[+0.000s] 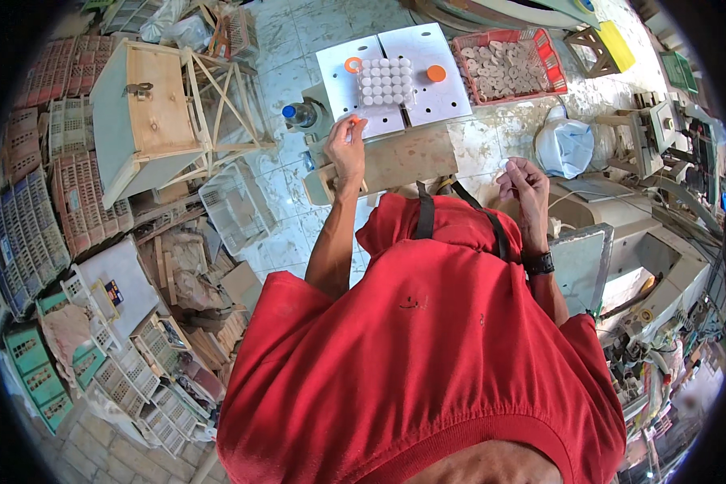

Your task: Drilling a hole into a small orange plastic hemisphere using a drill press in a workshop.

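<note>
My left hand point(347, 153) is raised at the near left corner of a white board with dark holes point(452, 101). Its fingers pinch a small orange piece point(354, 119), mostly hidden. Out to the right, my right hand point(526, 184) is closed, with a small white piece point(504, 164) showing at the fingertips. A tight block of round white pieces point(385, 82) sits across the gap between the two board halves. An orange ring point(352, 64) lies at the block's left, and an orange round lid-like piece point(436, 73) is on its right.
Right of the board stands a red basket point(558, 77) of pale pieces. A blue-capped bottle point(298, 115) is at its left. A white bag point(563, 145) rests on the tiled floor. Stacked crates point(77, 185) and a wooden cabinet point(157, 105) line the left side.
</note>
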Motion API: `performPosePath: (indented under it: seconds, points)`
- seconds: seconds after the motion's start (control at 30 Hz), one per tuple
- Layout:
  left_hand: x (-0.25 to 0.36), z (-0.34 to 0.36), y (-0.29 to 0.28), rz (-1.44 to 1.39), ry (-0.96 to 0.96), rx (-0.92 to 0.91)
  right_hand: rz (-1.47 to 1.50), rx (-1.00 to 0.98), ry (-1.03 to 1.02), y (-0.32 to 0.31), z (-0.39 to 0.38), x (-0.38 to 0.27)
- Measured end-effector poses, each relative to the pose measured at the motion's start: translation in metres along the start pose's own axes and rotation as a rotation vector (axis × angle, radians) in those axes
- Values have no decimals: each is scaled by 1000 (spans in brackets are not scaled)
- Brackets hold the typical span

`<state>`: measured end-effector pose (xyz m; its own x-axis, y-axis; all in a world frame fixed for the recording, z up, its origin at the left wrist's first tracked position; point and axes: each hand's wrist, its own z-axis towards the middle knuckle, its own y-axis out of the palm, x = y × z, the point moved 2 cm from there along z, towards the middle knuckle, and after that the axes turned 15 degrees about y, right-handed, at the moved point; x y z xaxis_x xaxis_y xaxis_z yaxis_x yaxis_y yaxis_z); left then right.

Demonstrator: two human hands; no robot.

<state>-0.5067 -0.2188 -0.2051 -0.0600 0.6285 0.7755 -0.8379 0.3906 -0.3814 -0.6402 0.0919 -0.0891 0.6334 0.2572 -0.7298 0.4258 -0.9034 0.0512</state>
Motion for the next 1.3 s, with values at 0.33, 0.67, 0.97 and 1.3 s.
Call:
performPosePath:
  seconds: [0.33, 0.67, 0.97, 1.3]
  points:
    - [-2, -12, -5, -93, -187, 168, -97, 26, -3, 6, 3, -2]
    - [-146, -85, -16, 167, -449, 312, -316, 169, 157, 1, -13, 20]
    - [-284, -152, 51, 181, -398, 89, -249, 150, 318, 25, -3, 45]
    - [-238, -119, 50, 33, -117, 58, -170, 176, 277, 32, -4, 43]
